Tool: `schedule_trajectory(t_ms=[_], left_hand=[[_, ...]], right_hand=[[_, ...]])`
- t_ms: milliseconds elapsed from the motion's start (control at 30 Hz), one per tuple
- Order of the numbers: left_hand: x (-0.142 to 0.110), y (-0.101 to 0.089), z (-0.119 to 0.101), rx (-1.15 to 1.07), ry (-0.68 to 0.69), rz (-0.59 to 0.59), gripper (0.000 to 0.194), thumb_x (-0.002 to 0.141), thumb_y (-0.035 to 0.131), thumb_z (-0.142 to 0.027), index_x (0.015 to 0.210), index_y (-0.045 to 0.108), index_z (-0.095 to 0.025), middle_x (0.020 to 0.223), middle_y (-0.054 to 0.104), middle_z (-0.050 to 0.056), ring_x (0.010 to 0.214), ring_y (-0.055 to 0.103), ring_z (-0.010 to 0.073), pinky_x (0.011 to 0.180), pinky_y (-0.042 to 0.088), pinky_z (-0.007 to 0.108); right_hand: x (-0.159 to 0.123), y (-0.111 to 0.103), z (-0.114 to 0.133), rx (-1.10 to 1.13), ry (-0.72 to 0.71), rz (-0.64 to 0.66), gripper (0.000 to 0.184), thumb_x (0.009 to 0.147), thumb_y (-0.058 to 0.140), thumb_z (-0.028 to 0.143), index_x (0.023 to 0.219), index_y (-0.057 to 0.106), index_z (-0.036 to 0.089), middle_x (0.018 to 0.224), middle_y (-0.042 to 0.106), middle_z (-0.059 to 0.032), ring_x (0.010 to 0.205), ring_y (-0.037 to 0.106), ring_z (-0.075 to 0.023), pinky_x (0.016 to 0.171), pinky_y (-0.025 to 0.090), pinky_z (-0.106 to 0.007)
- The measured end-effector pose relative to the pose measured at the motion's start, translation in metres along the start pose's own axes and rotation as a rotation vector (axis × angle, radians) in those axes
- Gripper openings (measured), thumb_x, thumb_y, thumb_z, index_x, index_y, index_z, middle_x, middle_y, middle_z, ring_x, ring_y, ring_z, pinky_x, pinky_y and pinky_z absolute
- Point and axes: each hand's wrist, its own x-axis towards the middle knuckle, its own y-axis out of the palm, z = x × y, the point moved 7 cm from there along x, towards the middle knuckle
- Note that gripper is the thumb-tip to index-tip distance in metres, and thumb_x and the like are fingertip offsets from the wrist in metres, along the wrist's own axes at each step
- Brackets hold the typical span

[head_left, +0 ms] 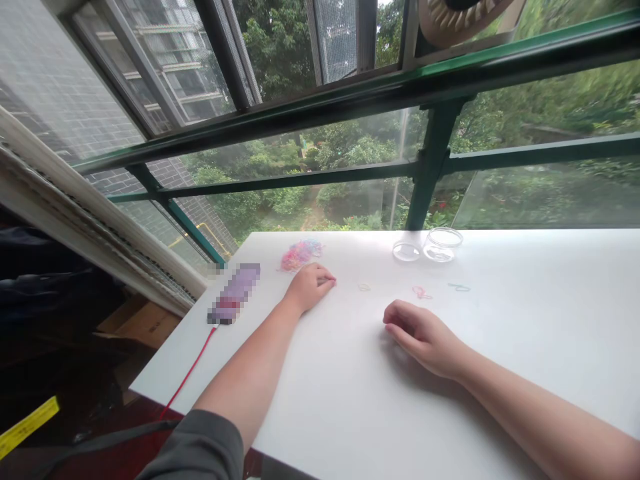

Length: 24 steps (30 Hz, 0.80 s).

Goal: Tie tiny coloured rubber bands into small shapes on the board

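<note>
L hand (313, 288) has fingertips together, can't tell if on anything, just beside multicolored pile of thin loops (300, 255) on white tabletop (330, 373). R hand (423, 337) curled, thumb & fingertips slightly apart, nr thin pink loops (421, 293).

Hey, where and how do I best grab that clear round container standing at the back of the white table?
I'd grip the clear round container around its side wall, just below the wide rim, coming from the front right with your right hand. It stands upright, and the lower clear round piece crowds its left.
</note>
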Motion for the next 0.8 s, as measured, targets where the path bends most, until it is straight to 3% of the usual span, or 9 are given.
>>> schedule_trajectory(t_ms=[233, 367, 600, 700, 800], left_hand=[[-0.002, -0.014, 0.017, -0.185, -0.121, -0.118, 0.022, 0.080, 0.054, -0.024, 0.090, 0.073, -0.018, 0.096, 0.069, 0.006, 0.088, 0.061, 0.0174, 0.076, 0.049, 0.027], [-0.004, -0.033, 0.046, -0.265, -0.249, -0.337, 0.018, 0.077, 0.055, -0.023, 0.082, 0.072, -0.017, 0.089, 0.070, 0.005, 0.084, 0.063, 0.0174, 0.072, 0.049, 0.026], [-0.016, -0.074, 0.093, -0.182, -0.452, -0.655, 0.035, 0.083, 0.030, -0.015, 0.104, 0.058, -0.014, 0.098, 0.066, 0.008, 0.081, 0.063, 0.0133, 0.077, 0.049, 0.027], [-0.025, -0.088, 0.103, -0.093, -0.517, -0.655, 0.030, 0.080, 0.036, -0.017, 0.100, 0.059, -0.015, 0.097, 0.067, 0.008, 0.079, 0.062, 0.0143, 0.078, 0.048, 0.028], [-0.028, -0.090, 0.102, -0.009, -0.542, -0.542, 0.018, 0.074, 0.051, -0.021, 0.086, 0.063, -0.016, 0.087, 0.069, 0.006, 0.075, 0.061, 0.0162, 0.074, 0.046, 0.028]], right_hand=[[-0.001, 0.005, -0.007, 0.001, -0.001, 0.014, 0.010, 0.089, 0.042, 0.022, 0.082, 0.048, 0.021, 0.072, 0.051, 0.0014, 0.065, 0.046, -0.0136, 0.061, 0.039, -0.027], [-0.001, 0.005, -0.007, 0.001, -0.012, 0.017, 0.011, 0.089, 0.041, 0.022, 0.081, 0.048, 0.021, 0.073, 0.052, 0.0011, 0.066, 0.047, -0.0140, 0.063, 0.040, -0.027], [0.001, 0.004, -0.003, -0.013, -0.026, 0.032, 0.011, 0.089, 0.042, 0.023, 0.081, 0.049, 0.021, 0.073, 0.053, 0.0014, 0.065, 0.048, -0.0139, 0.062, 0.039, -0.027], [0.001, 0.004, -0.003, -0.016, -0.028, 0.034, 0.011, 0.088, 0.042, 0.023, 0.080, 0.049, 0.021, 0.072, 0.054, 0.0015, 0.064, 0.047, -0.0136, 0.061, 0.039, -0.027], [0.000, 0.004, -0.003, -0.018, -0.024, 0.037, 0.011, 0.088, 0.043, 0.024, 0.079, 0.049, 0.021, 0.071, 0.054, 0.0016, 0.063, 0.047, -0.0134, 0.060, 0.039, -0.027]])
